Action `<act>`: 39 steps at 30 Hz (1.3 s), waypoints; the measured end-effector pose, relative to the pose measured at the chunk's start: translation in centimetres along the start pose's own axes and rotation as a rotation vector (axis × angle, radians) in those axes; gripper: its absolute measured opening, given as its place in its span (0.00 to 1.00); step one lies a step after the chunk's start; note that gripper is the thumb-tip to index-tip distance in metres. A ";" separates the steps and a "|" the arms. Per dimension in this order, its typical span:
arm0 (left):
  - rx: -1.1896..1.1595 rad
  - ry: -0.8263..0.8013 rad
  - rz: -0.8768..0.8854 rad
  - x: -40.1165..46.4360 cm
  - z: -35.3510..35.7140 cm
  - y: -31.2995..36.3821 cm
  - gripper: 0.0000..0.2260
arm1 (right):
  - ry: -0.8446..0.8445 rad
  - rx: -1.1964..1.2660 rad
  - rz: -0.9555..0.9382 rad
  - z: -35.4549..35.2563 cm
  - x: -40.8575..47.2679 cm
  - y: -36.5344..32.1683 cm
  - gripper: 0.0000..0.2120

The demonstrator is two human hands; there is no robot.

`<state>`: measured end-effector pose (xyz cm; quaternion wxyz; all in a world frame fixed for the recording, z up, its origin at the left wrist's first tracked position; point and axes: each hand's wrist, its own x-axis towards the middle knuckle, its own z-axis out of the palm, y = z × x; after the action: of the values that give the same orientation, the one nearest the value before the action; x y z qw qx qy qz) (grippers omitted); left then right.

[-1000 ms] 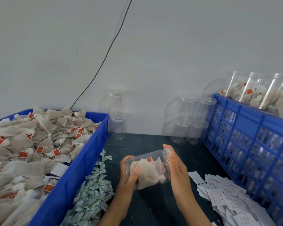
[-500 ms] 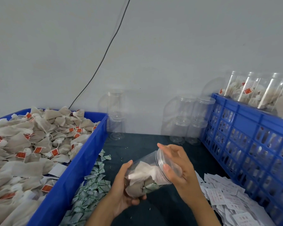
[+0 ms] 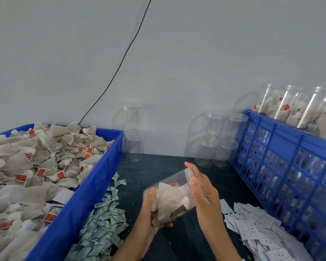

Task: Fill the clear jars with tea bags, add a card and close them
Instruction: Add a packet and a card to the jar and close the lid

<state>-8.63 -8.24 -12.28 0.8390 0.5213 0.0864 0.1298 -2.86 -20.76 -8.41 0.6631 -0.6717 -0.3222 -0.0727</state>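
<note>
Soft, even, rather dim light fills the scene, with a cool grey cast and no hard shadows. The wall [image 3: 196, 53] is flat and featureless. Motion blur smears the held jar [image 3: 174, 196] and both hands near centre. Wide-angle distortion bends the blue crates toward 3 and 8 o'clock. Faint glare streaks the filled jars [image 3: 297, 108] at 2 o'clock.

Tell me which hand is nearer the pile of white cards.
Right. The right hand, at the jar's mouth, is just left of the cards; the left hand grips the jar's base, farther left.
</note>
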 end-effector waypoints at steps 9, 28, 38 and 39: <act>0.051 0.021 0.088 -0.3 -1.1 0.2 0.18 | -0.223 0.276 0.293 -1.2 0.3 0.8 0.30; 0.021 -0.030 -0.006 -0.2 -1.1 0.3 0.21 | -0.073 0.179 0.191 0.2 -0.3 0.8 0.28; 0.095 0.077 0.200 -0.7 -0.1 0.6 0.22 | 0.059 0.265 0.279 1.1 -0.4 1.4 0.24; 0.122 0.099 0.226 -0.6 -0.2 0.7 0.27 | 0.067 0.284 0.292 1.2 -0.4 1.5 0.23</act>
<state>-9.31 -8.01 -11.74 0.7806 0.5705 0.0763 0.2435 -2.77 -19.68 -9.97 0.7650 -0.6083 -0.2061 0.0477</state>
